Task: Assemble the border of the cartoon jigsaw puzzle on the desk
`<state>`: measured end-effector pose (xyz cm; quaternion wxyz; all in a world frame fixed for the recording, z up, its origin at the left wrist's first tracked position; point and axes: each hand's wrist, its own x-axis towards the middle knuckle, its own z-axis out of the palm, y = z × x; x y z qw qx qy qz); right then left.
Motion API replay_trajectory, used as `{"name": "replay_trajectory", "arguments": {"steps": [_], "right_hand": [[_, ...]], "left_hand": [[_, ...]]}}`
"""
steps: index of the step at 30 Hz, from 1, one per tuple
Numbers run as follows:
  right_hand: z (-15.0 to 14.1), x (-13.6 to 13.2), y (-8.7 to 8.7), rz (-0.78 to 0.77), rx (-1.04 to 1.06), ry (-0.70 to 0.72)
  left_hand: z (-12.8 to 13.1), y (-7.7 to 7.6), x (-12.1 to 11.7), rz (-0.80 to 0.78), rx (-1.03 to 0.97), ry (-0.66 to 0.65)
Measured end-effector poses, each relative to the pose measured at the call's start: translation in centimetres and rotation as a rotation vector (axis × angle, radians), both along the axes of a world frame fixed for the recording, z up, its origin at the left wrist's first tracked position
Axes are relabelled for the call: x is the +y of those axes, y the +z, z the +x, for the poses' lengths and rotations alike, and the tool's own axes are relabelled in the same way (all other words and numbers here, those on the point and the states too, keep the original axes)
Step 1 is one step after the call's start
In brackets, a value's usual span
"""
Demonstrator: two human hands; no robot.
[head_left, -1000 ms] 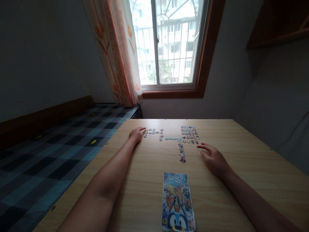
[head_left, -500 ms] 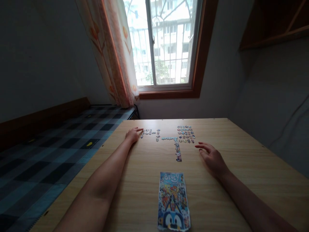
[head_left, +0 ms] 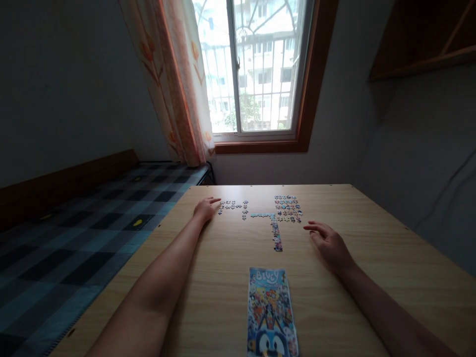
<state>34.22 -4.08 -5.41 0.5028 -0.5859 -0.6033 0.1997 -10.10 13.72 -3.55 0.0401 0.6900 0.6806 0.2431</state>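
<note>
My left hand (head_left: pixel 205 208) rests on the wooden table (head_left: pixel 219 277), its fingers stretched toward the left end of a group of loose puzzle pieces (head_left: pixel 233 205). Whether a fingertip touches the nearest piece I cannot tell. On the right, my right hand (head_left: pixel 327 241) lies open with fingers extended and nothing in it. Just beyond its fingertips is a block of puzzle pieces (head_left: pixel 287 208) laid out in rows. Between the hands, joined pieces form an L-shaped puzzle strip (head_left: pixel 276 233). A Bluey picture sheet (head_left: pixel 271 312) lies flat at the near side of the table.
A bed (head_left: pixel 111 223) with a checked cover runs along the table's left side. Behind the table are a window (head_left: pixel 264 74) and a flowered curtain (head_left: pixel 174 89). A wooden shelf (head_left: pixel 427 64) hangs on the right wall.
The view has shifted slightly, so the table things appear a little lower and further right. Both hands keep nearly the same pose, and no piece has visibly moved on the table.
</note>
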Motion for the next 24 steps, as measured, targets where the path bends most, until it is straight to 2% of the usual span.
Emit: {"name": "replay_trajectory", "arguments": {"steps": [7, 18, 24], "right_hand": [[0.1, 0.7, 0.0, -0.033, 0.046, -0.001], [0.2, 0.5, 0.0, -0.033, 0.038, 0.012], [0.0, 0.2, 0.1, -0.037, 0.022, 0.022]], "left_hand": [[0.2, 0.2, -0.4, 0.003, -0.034, 0.001], [0.5, 0.8, -1.1, -0.004, -0.061, 0.007], [0.3, 0.6, -0.9, 0.010, -0.071, 0.019]]}}
